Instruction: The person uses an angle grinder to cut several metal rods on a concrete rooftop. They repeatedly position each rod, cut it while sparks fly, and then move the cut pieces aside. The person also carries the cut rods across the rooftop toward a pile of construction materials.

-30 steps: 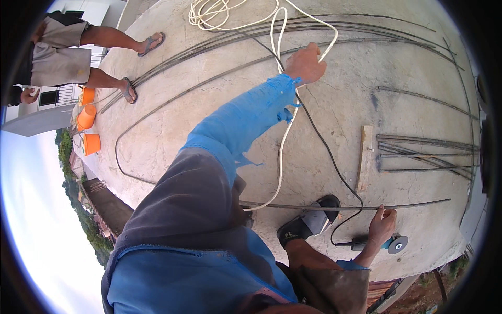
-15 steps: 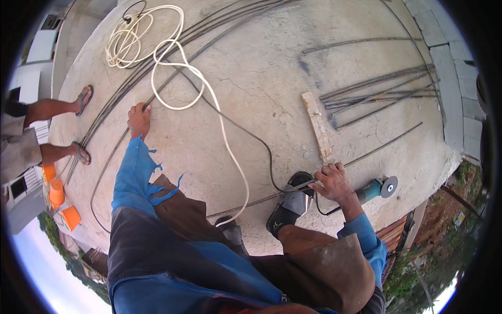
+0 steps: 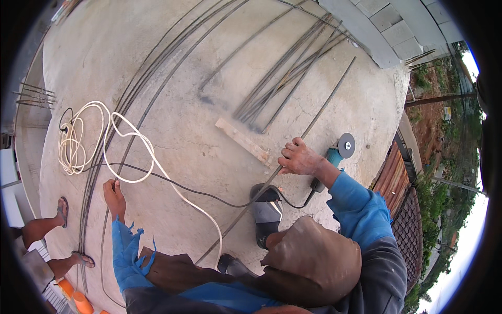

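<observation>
My left hand point(image 3: 114, 198) is closed on a long thin steel bar point(image 3: 135, 133), which runs away from it across the concrete. My right hand point(image 3: 299, 158) has its fingers wrapped around a second steel bar point(image 3: 330, 98). That bar slants across the floor past my dark shoe point(image 3: 266, 212) and toward my other foot. Just right of my right hand lies a teal angle grinder point(image 3: 333, 155) with a grey disc point(image 3: 346, 145) facing up. Its black cord point(image 3: 206, 194) passes by the shoe and runs left to the white extension cord point(image 3: 78, 149).
Several cut bars point(image 3: 293, 73) lie in a pile beyond a short wooden board point(image 3: 242, 141). More long bars point(image 3: 97, 183) stretch along the left, beside another person's sandalled foot point(image 3: 63, 212). A block wall point(image 3: 381, 31) stands at the far right; the slab's edge drops off toward rusty roofing point(image 3: 389, 180).
My view has turned to the right, so the floor and everything on it appear rotated and shifted left. Both hands still grip their bars.
</observation>
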Demonstrator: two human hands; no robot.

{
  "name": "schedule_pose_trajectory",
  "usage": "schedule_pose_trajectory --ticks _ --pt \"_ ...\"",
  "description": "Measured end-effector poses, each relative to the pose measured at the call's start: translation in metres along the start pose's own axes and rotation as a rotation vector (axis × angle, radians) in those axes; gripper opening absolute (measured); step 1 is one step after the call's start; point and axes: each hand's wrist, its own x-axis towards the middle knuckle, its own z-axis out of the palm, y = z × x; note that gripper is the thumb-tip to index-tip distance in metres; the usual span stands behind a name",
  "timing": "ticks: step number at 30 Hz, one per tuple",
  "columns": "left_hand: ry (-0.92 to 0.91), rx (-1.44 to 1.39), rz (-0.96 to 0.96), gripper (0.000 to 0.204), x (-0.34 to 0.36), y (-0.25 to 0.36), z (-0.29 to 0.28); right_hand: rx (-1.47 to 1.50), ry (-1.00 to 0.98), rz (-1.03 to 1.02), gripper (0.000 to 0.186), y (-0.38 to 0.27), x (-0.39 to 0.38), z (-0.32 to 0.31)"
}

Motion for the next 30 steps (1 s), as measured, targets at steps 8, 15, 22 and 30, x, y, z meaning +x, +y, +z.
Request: schedule_pose_trajectory --ticks 8,15,22,30 --pt "0.047 -0.094 0.150 0.026 0.103 0.134 0.015 -0.069 -0.150 0.182 0.044 0.077 -0.044 -0.007" --pt "-0.051 -0.166 0.045 0.038 0.123 0.201 0.071 -0.140 -0.188 0.340 0.042 0.136 -0.031 -0.003" --pt "-0.119 -0.176 -0.027 0.040 0.104 0.223 0.105 -0.147 -0.148 0.391 0.044 0.158 -0.024 0.003" --pt "-0.188 -0.180 0.039 0.033 0.082 0.255 0.125 -0.086 -0.175 0.459 0.039 0.182 -0.024 0.005"
